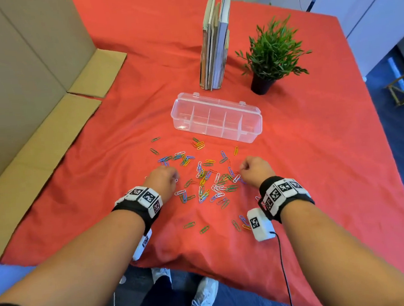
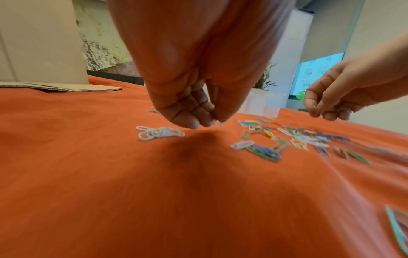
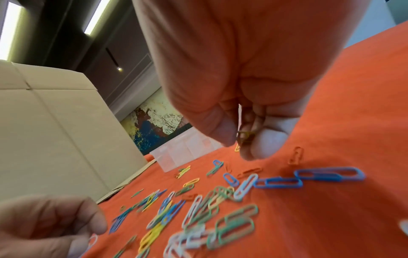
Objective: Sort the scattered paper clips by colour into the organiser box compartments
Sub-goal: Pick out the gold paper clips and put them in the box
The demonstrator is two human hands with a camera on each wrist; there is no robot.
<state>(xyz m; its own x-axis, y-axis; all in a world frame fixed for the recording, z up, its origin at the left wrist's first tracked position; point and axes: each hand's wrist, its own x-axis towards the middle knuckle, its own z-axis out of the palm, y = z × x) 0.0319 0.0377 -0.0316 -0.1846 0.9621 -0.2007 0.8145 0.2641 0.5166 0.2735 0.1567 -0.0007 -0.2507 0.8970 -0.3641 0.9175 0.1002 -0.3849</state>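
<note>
Several coloured paper clips lie scattered on the red cloth, in front of the clear organiser box, whose compartments look bare. My left hand hovers low at the left of the scatter, fingers curled, pinching a pale clip at its fingertips. A small heap of white clips lies just left of it. My right hand hovers at the right of the scatter and pinches a yellow clip between thumb and fingers. More blue clips lie under it.
Upright books and a potted plant stand behind the box. Folded cardboard borders the left side. The cloth's front edge hangs near my body, with a few stray clips close to it.
</note>
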